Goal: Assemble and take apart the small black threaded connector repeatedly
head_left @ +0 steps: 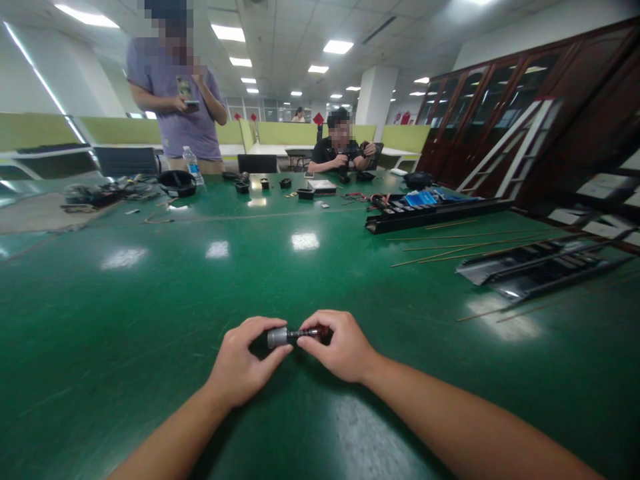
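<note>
Left hand (240, 365): I pinch the grey cylinder (278, 337).
Right hand (346, 349): I pinch the dark rod (303, 333), at the cylinder's 3 o'clock.
Grey cylinder: my 12 o'clock, over the green table (260, 280); probably light, hard, slick; hold its sides.

my left hand (239, 363) and my right hand (346, 347) making two, one silver cylinder (277, 337), one slim dark shaft (303, 333), one worktop (250, 283), one clear bottle (191, 162), one stepladder (536, 130), one white pillar (376, 95), three other people (175, 130), thin rods (430, 257) too overlapped to count
</note>
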### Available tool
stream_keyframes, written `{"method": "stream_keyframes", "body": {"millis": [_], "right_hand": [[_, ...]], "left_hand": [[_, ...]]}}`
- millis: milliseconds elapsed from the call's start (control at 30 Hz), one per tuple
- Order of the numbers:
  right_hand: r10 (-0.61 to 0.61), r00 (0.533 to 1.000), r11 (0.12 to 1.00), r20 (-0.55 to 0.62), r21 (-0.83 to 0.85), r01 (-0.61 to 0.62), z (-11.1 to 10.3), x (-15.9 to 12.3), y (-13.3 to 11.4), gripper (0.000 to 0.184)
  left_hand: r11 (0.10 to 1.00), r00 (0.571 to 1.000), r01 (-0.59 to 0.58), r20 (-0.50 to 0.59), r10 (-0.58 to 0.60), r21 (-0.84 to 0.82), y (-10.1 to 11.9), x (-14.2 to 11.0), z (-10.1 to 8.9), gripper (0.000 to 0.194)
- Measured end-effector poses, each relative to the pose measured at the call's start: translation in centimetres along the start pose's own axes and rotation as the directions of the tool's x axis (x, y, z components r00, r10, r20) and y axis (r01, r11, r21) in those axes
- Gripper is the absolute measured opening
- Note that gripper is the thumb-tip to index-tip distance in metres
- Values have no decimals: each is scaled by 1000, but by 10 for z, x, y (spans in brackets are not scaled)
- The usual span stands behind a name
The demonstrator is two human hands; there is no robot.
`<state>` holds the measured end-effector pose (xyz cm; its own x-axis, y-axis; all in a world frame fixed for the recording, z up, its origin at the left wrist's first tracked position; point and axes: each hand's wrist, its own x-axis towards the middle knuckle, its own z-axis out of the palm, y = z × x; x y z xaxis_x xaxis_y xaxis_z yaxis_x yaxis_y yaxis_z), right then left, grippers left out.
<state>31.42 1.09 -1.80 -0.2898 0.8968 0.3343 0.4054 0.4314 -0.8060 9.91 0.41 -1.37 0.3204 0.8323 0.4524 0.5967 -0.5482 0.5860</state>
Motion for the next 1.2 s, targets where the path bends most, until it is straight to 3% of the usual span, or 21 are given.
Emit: {"method": "stream_keyframes", "body": {"millis": [767,1200], "right_hand": [[2,1000,1000,-29,23,-1,-1,1,-2,9],[64,998,996,-1,56,-64,-1,0,1,28]], "left_hand": [[997,998,69,0,-69,-20,-3,0,-1,27],[991,993,118,9,-118,-62,1,1,-4,28]]}}
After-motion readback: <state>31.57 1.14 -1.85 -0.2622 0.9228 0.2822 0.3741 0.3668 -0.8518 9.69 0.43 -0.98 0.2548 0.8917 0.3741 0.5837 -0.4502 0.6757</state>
